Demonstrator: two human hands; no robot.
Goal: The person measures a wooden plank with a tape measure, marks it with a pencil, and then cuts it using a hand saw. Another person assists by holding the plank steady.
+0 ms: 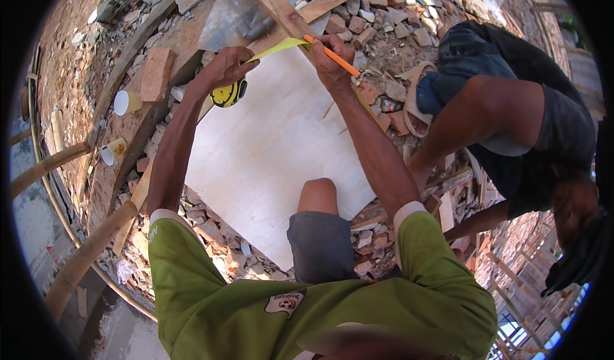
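Note:
A pale flat sheet (268, 149), like plywood, lies in front of me with my bent knee over its near part. At its far left edge my left hand (225, 71) is closed on a tape measure. The tape's round yellow and black case (227, 95) hangs just under that hand. From there the yellow blade (278, 48) runs, twisted, toward my right hand (333, 64). That right hand is closed around an orange pencil (339, 60) at the sheet's far corner, beside a wooden strip. Whether its fingers also pinch the blade end is unclear.
Broken bricks and rubble (377, 24) surround the sheet. Wooden beams (272, 1) cross at the far side. Two cups (126, 103) sit at the left near a brick (157, 74). Bamboo poles (96, 251) slant at lower left. A co-worker (511, 104) bends close on my right.

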